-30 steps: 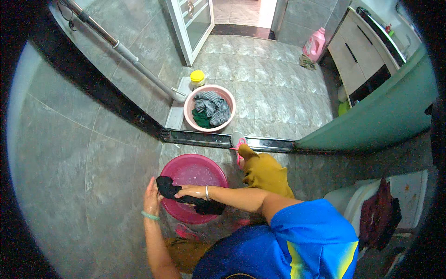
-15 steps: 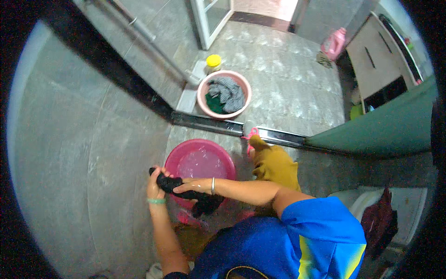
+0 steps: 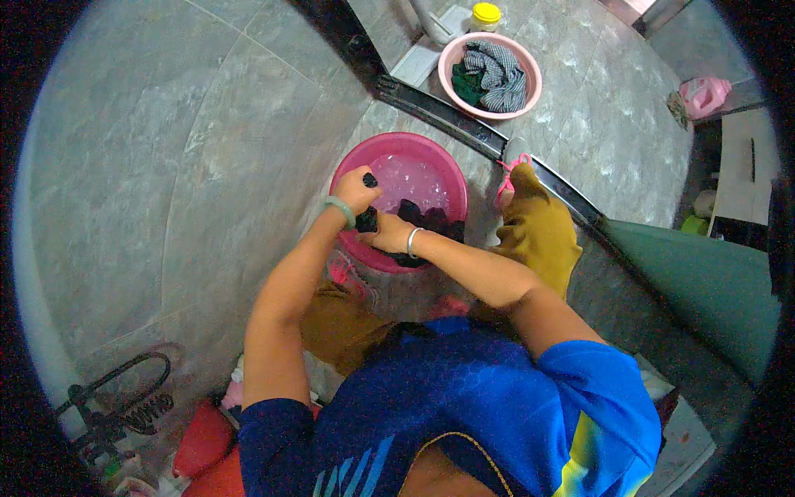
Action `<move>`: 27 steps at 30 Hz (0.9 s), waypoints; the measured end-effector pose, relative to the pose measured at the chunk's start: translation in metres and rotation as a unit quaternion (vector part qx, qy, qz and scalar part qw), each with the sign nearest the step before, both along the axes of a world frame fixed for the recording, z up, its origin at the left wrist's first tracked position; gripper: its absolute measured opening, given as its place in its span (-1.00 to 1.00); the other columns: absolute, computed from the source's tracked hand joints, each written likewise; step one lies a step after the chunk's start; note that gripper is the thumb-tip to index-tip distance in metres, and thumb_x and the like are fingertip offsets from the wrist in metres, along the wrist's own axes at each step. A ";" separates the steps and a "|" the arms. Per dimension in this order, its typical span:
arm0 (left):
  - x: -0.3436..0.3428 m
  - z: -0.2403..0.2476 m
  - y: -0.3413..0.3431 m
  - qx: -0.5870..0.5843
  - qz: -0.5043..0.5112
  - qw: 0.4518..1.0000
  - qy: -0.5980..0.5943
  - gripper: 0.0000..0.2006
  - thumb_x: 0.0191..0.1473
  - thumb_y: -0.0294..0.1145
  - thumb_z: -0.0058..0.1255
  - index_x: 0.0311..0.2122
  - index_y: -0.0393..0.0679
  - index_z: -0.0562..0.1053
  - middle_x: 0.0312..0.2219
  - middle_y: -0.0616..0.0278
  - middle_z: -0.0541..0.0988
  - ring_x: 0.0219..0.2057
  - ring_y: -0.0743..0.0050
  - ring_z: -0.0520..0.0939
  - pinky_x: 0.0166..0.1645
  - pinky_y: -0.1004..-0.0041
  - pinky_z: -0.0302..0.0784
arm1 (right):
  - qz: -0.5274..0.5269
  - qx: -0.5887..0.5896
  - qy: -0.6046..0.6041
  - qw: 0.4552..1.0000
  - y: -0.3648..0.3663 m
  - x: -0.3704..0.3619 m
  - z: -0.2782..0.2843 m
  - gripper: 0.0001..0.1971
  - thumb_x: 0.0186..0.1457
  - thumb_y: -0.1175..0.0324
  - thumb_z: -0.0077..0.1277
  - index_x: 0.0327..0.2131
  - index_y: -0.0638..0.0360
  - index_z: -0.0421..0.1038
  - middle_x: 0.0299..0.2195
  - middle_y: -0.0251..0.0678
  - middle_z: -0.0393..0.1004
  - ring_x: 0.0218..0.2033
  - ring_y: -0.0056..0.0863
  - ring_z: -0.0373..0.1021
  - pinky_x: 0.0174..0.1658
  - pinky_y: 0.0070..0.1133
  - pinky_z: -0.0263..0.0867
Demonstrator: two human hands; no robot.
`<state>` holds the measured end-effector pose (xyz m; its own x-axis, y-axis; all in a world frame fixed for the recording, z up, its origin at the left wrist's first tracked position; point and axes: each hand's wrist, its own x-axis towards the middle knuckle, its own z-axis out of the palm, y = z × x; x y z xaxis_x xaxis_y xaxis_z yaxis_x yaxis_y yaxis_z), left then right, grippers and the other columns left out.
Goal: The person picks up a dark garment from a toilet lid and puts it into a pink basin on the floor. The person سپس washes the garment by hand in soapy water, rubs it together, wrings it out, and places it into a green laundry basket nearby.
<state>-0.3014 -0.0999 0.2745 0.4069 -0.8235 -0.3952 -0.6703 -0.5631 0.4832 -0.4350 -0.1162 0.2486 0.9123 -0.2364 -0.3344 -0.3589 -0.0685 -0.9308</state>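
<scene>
Your left hand (image 3: 358,190) and right hand (image 3: 391,233) held black cloth (image 3: 367,220), grip closed (partly hidden), likely so it drained inside the basin's (image 3: 455,178) left edge.

a pink jug (image 3: 706,97) stands beside a crumpled cloth (image 3: 677,108) on the grey tiled floor (image 3: 617,124), near a pale cabinet (image 3: 745,170). a yellow-lidded jar (image 3: 486,15) stands toward the top; a black coil (image 3: 151,412) shows at lower left.

Left hand (image 3: 358,191) and right hand (image 3: 392,234) partly conceal the black cloth (image 3: 367,220). The frame's upper edge truncates the grey pipe (image 3: 429,23); at right, its rim crops the cabinet (image 3: 745,153).
</scene>
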 end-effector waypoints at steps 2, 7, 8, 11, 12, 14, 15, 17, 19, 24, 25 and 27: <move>-0.007 -0.004 -0.001 0.055 -0.018 0.996 -0.068 -0.77 -0.31 -0.31 -0.02 -0.46 -0.19 0.39 -0.50 -0.05 0.49 -0.38 -0.01 0.50 -0.31 0.24 0.39 | 0.049 -0.006 0.069 0.996 -0.001 -0.003 0.006 -0.42 -0.14 0.00 -0.04 -0.11 0.24 0.22 -0.19 0.07 0.33 -0.15 -0.05 0.27 -0.06 -0.35 0.18; -0.009 -0.038 0.015 0.127 -0.046 0.984 -0.113 -0.73 -0.28 -0.31 0.00 -0.38 -0.17 0.42 -0.42 -0.02 0.50 -0.34 0.03 0.51 -0.24 0.23 0.41 | 0.071 -0.010 0.093 0.993 0.013 -0.005 -0.011 -0.37 -0.16 -0.06 -0.05 -0.10 0.23 0.20 -0.15 0.02 0.32 -0.11 -0.08 0.26 -0.04 -0.36 0.18; -0.013 -0.039 0.012 0.129 -0.050 0.984 -0.114 -0.73 -0.28 -0.31 0.00 -0.38 -0.17 0.42 -0.42 -0.02 0.50 -0.34 0.03 0.51 -0.24 0.23 0.41 | 0.058 -0.036 0.111 0.991 0.016 -0.006 -0.019 -0.37 -0.15 -0.02 -0.05 -0.08 0.24 0.18 -0.17 0.02 0.33 -0.12 -0.11 0.27 -0.07 -0.39 0.19; -0.022 -0.041 0.010 0.154 -0.052 0.979 -0.122 -0.72 -0.28 -0.33 -0.02 -0.36 -0.17 0.43 -0.40 -0.05 0.50 -0.31 0.01 0.51 -0.20 0.22 0.41 | 0.048 -0.047 0.128 0.990 0.018 -0.010 -0.025 -0.36 -0.15 0.01 -0.04 -0.06 0.26 0.14 -0.18 0.02 0.33 -0.13 -0.14 0.28 -0.08 -0.42 0.20; -0.024 -0.043 0.010 0.161 -0.047 0.978 -0.126 -0.72 -0.28 -0.33 -0.02 -0.35 -0.17 0.43 -0.40 -0.06 0.50 -0.31 0.00 0.51 -0.19 0.22 0.40 | 0.051 -0.034 0.128 0.990 0.018 -0.011 -0.025 -0.35 -0.16 0.00 -0.04 -0.05 0.25 0.14 -0.16 0.01 0.32 -0.11 -0.15 0.27 -0.07 -0.43 0.20; -0.023 -0.047 0.014 0.173 -0.036 0.975 -0.132 -0.72 -0.28 -0.33 -0.02 -0.35 -0.17 0.43 -0.40 -0.07 0.50 -0.30 0.00 0.50 -0.18 0.21 0.40 | 0.073 -0.037 0.147 0.986 0.019 -0.010 -0.020 -0.33 -0.17 -0.02 -0.04 -0.04 0.24 0.14 -0.14 0.02 0.31 -0.10 -0.17 0.26 -0.05 -0.42 0.18; -0.022 -0.050 0.017 0.190 -0.025 0.971 -0.140 -0.71 -0.29 -0.33 -0.02 -0.35 -0.17 0.43 -0.39 -0.07 0.50 -0.29 0.00 0.50 -0.17 0.21 0.40 | 0.093 -0.042 0.168 0.980 0.021 -0.009 -0.017 -0.31 -0.18 -0.04 -0.03 -0.04 0.24 0.14 -0.13 0.03 0.29 -0.08 -0.18 0.25 -0.04 -0.42 0.17; -0.018 -0.060 0.025 0.204 -0.010 0.967 -0.153 -0.71 -0.29 -0.33 -0.01 -0.35 -0.16 0.43 -0.37 -0.06 0.49 -0.28 0.00 0.50 -0.16 0.22 0.39 | 0.097 -0.052 0.158 0.981 0.023 -0.009 -0.011 -0.31 -0.19 -0.06 -0.04 -0.04 0.22 0.14 -0.14 0.02 0.30 -0.09 -0.18 0.26 -0.05 -0.41 0.18; -0.015 -0.068 0.030 0.183 0.039 0.969 -0.158 -0.71 -0.30 -0.32 0.00 -0.35 -0.15 0.43 -0.34 -0.03 0.49 -0.27 0.03 0.50 -0.17 0.23 0.39 | 0.097 -0.067 0.148 0.982 0.025 -0.008 -0.014 -0.31 -0.19 -0.07 -0.04 -0.04 0.21 0.15 -0.15 0.02 0.31 -0.10 -0.18 0.27 -0.05 -0.40 0.18; 0.005 -0.030 0.040 0.101 0.154 0.977 -0.107 -0.62 -0.28 -0.22 0.10 -0.28 -0.12 0.38 -0.30 0.02 0.48 -0.28 0.03 0.49 -0.18 0.24 0.37 | 0.111 -0.046 0.013 0.993 0.003 0.006 -0.023 -0.44 -0.21 0.01 0.03 -0.22 0.30 0.31 -0.33 -0.01 0.43 -0.29 -0.18 0.37 -0.23 -0.43 0.26; 0.016 -0.017 0.051 0.019 0.223 0.973 -0.051 -0.49 -0.28 -0.18 0.12 -0.16 -0.14 0.30 -0.23 0.00 0.44 -0.21 0.02 0.46 -0.12 0.26 0.34 | 0.105 0.040 -0.029 0.993 -0.003 0.008 -0.006 -0.49 -0.21 0.04 0.07 -0.30 0.32 0.35 -0.43 -0.10 0.44 -0.40 -0.32 0.36 -0.31 -0.48 0.25; 0.019 0.009 0.050 -0.074 0.282 0.957 0.007 -0.36 -0.27 -0.14 0.13 -0.04 -0.16 0.22 -0.17 -0.01 0.41 -0.13 0.00 0.42 -0.07 0.28 0.31 | 0.099 0.054 -0.016 0.994 -0.020 0.016 -0.013 -0.51 -0.21 0.04 0.07 -0.31 0.29 0.38 -0.46 -0.24 0.44 -0.45 -0.43 0.33 -0.34 -0.53 0.24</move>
<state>-0.2820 -0.0497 0.2840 0.7979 -0.5225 -0.3004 -0.2736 -0.7581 0.5920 -0.4190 -0.1358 0.2353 0.9477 -0.0161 -0.3187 -0.3191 -0.0346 -0.9471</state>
